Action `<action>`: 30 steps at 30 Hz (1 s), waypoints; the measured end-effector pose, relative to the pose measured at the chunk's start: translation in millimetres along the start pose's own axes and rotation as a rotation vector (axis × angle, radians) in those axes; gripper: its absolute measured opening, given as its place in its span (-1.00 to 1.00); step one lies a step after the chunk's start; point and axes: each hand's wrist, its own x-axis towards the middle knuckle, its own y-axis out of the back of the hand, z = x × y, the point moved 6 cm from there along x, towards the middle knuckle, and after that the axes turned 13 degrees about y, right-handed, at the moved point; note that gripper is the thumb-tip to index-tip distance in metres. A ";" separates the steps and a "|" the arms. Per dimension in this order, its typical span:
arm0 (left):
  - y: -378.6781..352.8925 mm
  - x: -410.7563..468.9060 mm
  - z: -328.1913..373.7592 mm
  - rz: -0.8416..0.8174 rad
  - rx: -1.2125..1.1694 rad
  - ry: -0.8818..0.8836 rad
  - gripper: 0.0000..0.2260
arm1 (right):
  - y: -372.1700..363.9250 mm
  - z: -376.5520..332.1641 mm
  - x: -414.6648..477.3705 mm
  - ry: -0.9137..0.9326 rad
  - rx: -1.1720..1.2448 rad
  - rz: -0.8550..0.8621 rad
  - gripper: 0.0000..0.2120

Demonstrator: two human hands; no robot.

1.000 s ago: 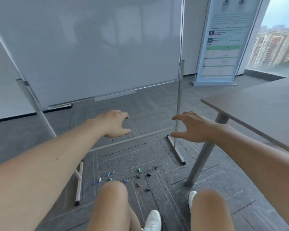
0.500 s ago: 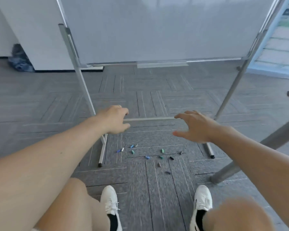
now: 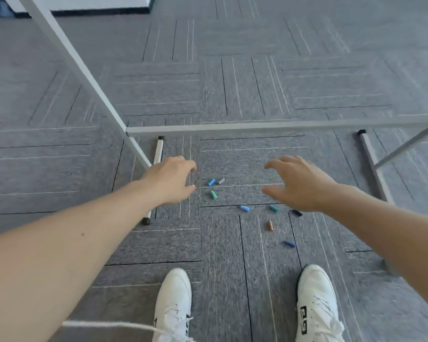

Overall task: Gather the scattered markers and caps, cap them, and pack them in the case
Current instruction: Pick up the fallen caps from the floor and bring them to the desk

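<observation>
You've bent lower; left hand (image 3: 171, 181) and right hand (image 3: 299, 183), both spread and empty, now near the caps (image 3: 244, 208), nothing gathered yet

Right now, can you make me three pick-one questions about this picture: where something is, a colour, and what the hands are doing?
1. Where do the small caps lie?
A) on the carpet
B) on a table
C) in a case

2. What colour is the cap nearest the right shoe?
A) red
B) dark blue
C) yellow

3. What do the left hand and right hand hold?
A) a marker
B) a case
C) nothing

Answers:
1 A, they lie scattered on the grey floor.
2 B, the dark blue cap sits closest to that shoe.
3 C, both hands are open and empty.
</observation>
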 end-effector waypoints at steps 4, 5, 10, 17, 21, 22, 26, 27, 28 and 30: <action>-62.3 70.9 -18.6 -0.045 -0.041 0.032 -0.60 | -72.6 33.2 59.7 0.007 0.052 -0.070 -0.42; -78.0 85.8 -22.2 -0.058 -0.053 0.038 -0.61 | -89.7 40.3 71.4 0.012 0.062 -0.091 -0.42; -148.9 145.3 -33.3 -0.109 -0.067 0.057 -0.66 | -158.0 69.5 121.4 0.035 0.084 -0.185 -0.42; -209.5 205.5 -41.8 -0.044 -0.104 0.111 -0.68 | -213.3 89.2 159.6 -0.001 0.244 -0.150 -0.44; -234.4 217.9 -43.8 -0.033 -0.150 0.143 -0.73 | -237.4 88.0 162.2 -0.066 0.428 -0.078 -0.50; -240.1 217.9 -42.5 -0.029 -0.148 0.141 -0.75 | -242.7 87.4 161.6 -0.097 0.476 -0.069 -0.52; -251.1 216.7 -40.2 0.014 -0.180 0.138 -0.83 | -258.9 84.4 163.9 -0.225 0.660 -0.042 -0.57; -252.0 215.6 -40.5 0.020 -0.195 0.134 -0.85 | -261.0 83.3 165.6 -0.249 0.699 -0.036 -0.58; -254.5 214.4 -42.0 0.020 -0.211 0.130 -0.85 | -262.5 81.2 167.6 -0.272 0.746 -0.032 -0.59; -256.8 211.6 -44.0 0.022 -0.243 0.139 -0.80 | -263.8 74.8 169.9 -0.325 0.862 -0.035 -0.62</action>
